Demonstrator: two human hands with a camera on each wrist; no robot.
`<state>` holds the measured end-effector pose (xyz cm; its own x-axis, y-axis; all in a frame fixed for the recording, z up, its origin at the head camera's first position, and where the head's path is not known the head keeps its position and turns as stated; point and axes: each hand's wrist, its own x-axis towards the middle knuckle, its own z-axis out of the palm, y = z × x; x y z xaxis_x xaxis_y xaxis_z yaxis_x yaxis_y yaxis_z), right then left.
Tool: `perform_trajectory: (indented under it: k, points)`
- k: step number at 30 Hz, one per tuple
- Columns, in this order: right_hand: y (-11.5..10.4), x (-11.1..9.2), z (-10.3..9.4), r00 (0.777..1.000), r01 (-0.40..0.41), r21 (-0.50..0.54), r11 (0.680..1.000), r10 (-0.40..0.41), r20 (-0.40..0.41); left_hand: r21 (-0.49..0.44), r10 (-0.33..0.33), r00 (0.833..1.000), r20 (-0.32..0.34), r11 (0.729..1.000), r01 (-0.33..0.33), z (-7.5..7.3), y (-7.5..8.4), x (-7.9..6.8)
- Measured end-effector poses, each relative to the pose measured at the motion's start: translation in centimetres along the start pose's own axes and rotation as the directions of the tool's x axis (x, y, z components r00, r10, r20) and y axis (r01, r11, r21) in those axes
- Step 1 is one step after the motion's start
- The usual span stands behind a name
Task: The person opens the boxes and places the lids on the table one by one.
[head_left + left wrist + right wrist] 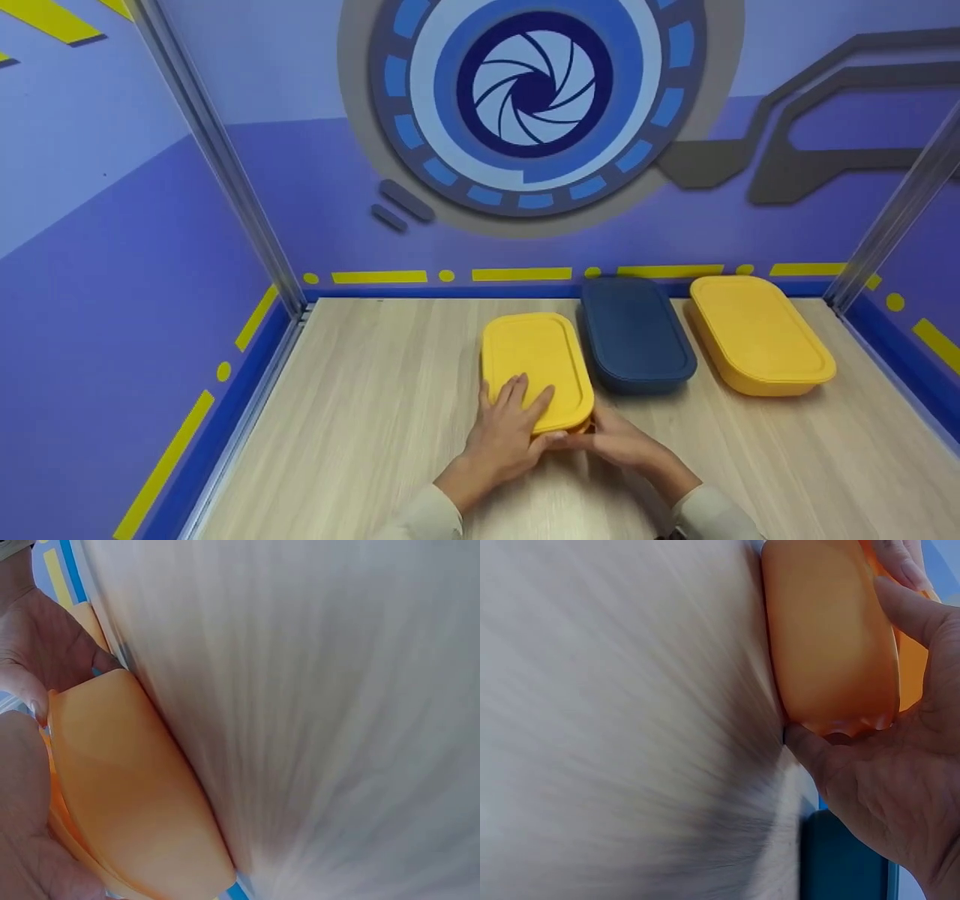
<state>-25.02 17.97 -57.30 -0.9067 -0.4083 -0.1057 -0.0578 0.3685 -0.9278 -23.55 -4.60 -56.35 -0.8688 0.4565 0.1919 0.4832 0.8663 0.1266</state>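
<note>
A yellow lidded food container (529, 345) rests on the table in front of me. Its lid stands slightly apart from the body at the near edge, where the left wrist view shows a gap above the orange-looking wall (131, 780). My left hand (504, 431) lies across the lid with fingers spread and straight, its thumb at the near rim. My right hand (622, 442) grips the near right corner: in the right wrist view its thumb is at the lid's rim and its fingers bend round the side, partly hidden. Both thumbs come close together.
A dark blue lidded container (637, 330) stands just right of the yellow one. Farther right is a larger yellow container (761, 334), also lidded. Behind the wooden table (375, 390) rises a printed blue wall (300, 195), with side panels left and right.
</note>
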Motion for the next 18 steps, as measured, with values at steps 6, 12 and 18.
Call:
perform_trajectory:
  k: [6, 12, 18]
  points:
    - [-0.06, 0.0, 0.01, 1.0, -0.005, 0.03, 1.0, 0.005, 0.007, -0.007, 0.011, 1.0, -0.005, 1.0, -0.011, -0.23, 0.14, -0.14]
    - [-0.1, 0.07, 0.03, 1.0, -0.011, 0.014, 1.0, 0.011, 0.005, -0.056, 0.0, 0.999, -0.044, 0.998, -0.002, -0.49, 0.38, -0.3]
    - [0.02, 0.32, -0.02, 1.0, 0.022, 0.016, 1.0, -0.022, 0.01, 0.028, -0.005, 0.992, -0.127, 1.0, 0.008, -1.01, 0.42, -0.83]
